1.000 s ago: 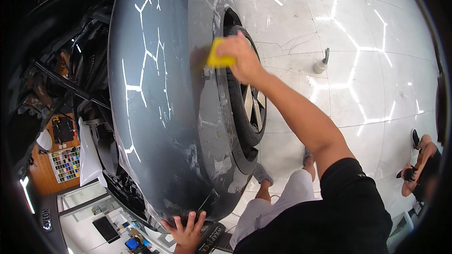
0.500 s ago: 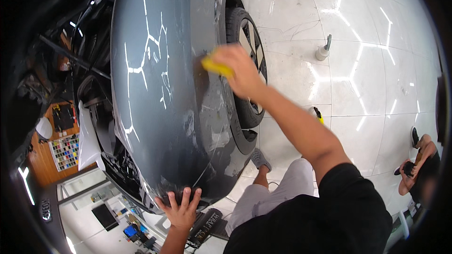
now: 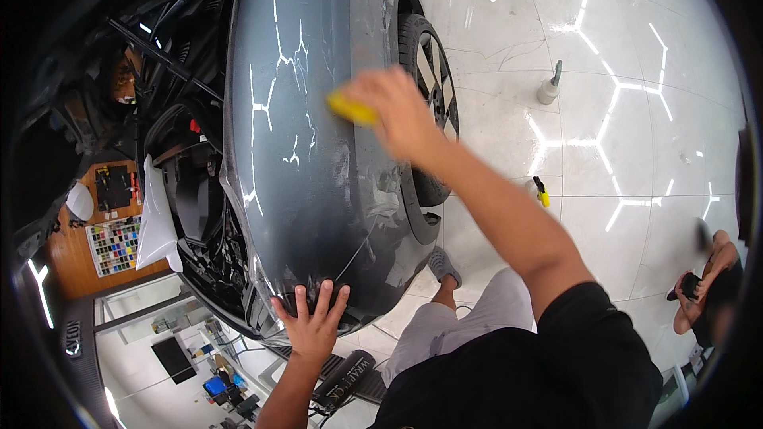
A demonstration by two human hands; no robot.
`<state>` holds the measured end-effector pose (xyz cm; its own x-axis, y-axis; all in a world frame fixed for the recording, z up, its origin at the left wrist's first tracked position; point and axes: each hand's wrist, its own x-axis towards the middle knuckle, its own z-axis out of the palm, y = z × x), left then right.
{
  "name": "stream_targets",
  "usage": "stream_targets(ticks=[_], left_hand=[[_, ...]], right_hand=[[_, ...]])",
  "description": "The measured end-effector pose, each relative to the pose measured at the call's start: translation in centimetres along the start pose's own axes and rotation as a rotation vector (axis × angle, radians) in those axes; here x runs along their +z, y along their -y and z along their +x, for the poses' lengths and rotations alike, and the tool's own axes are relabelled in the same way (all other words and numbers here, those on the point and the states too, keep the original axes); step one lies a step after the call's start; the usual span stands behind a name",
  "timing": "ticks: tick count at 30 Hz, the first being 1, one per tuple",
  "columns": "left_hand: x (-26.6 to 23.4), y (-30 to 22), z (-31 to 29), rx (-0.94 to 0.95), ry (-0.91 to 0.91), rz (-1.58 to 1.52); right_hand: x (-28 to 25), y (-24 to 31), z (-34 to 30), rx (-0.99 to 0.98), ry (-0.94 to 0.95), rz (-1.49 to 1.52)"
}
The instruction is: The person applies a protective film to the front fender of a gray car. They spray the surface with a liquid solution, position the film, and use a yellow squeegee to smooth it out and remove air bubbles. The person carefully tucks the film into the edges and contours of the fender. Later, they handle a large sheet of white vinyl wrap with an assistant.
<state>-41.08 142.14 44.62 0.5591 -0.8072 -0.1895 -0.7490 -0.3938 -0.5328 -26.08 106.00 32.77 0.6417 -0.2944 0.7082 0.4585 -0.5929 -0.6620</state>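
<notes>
A grey car fender (image 3: 286,183) fills the middle, with clear film over it that looks wrinkled and loose toward the wheel arch. My right hand (image 3: 400,115) is closed round a yellow squeegee (image 3: 352,108) and presses its edge against the fender's upper side; the hand is slightly blurred. Lower down, at the front end of the panel, my left hand (image 3: 314,327) lies flat with its fingers spread on the surface. Some crumpled film (image 3: 381,205) shows between the two hands, near the wheel arch.
The front wheel (image 3: 421,48) sits right of the fender. On the tiled floor stand a spray bottle (image 3: 548,92) and a yellow-and-black bottle (image 3: 541,191). The open engine bay (image 3: 199,183) lies left. A dark cylinder (image 3: 346,377) is near my legs. Another person (image 3: 711,286) holds a dark object at far right.
The squeegee in my right hand has moved left across the fender, away from the wheel arch. My left hand stays on the front end. The whole view has shifted slightly.
</notes>
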Motion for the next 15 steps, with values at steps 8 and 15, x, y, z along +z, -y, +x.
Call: stream_targets(ticks=[8,15], left_hand=[[-0.4,-0.4,-0.7,0.057,-0.077,0.046],[-1.8,-1.4,-0.4,0.004,0.008,0.055]], right_hand=[[-17.1,15.5,-12.2,0.186,0.295,0.681],[-21.6,13.3,-12.0,0.014,-0.004,0.696]])
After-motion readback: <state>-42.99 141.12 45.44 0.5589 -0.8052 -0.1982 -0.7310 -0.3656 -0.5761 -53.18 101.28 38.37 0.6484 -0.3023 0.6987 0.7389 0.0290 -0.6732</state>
